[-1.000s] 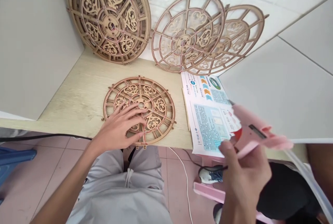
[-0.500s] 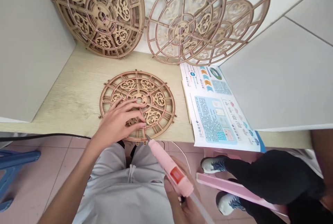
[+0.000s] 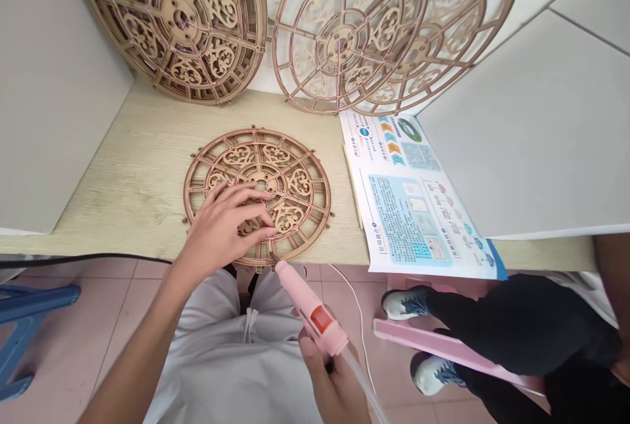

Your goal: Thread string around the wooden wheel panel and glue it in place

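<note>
A round openwork wooden frame (image 3: 321,214) with spokes and scroll-shaped inserts lies flat near the table's front edge. My left hand (image 3: 224,230) rests on its lower left part, fingers stretched out and slightly apart; the thumb and forefinger tips are close together near the lower spoke. In my right hand (image 3: 335,378) is a pink hot glue gun (image 3: 305,296), with a translucent glue stick (image 3: 364,384) coming out of its back end. The gun's nozzle points at the frame's lower rim and is touching it or very close; I cannot tell which.
A stack of similar frames (image 3: 184,20) leans at the back left, and two more frames (image 3: 339,43) lean on the wall. A printed sheet (image 3: 408,214) lies on the table (image 3: 142,161) at right. Another person's legs (image 3: 522,325) are at lower right, beside a white cord (image 3: 361,319).
The glue gun and my right hand have shifted slightly left and up, bringing the nozzle further onto the frame's rim. My left hand stays on the frame. The whole view has shifted slightly.
</note>
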### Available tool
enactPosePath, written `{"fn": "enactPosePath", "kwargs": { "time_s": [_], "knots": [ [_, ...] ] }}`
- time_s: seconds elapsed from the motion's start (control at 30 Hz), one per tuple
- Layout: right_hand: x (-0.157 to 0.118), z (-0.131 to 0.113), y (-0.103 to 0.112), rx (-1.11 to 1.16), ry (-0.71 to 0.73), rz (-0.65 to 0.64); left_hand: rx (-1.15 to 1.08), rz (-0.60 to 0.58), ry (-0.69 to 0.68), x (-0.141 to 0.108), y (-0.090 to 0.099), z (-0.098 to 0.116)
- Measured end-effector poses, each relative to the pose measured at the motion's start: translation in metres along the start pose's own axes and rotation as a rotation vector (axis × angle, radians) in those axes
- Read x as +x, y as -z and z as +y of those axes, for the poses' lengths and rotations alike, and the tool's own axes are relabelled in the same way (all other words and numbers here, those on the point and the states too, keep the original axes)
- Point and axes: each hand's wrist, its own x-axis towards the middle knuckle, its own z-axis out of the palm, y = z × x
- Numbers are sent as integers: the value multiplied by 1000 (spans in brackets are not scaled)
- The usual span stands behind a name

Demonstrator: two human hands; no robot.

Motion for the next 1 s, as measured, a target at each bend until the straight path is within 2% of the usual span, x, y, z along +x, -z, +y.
{"fn": "enactPosePath", "kwargs": {
  "time_s": [0.17,0.37,1.0],
  "knots": [
    [-9,21,-1,-35,-66,28,5,5,-15,1,0,0],
    [-12,43,2,-107,-6,40,3,-2,2,1,0,1],
    [-16,40,10,-273,48,75,-12,12,-3,0,-1,1]
  ]
}}
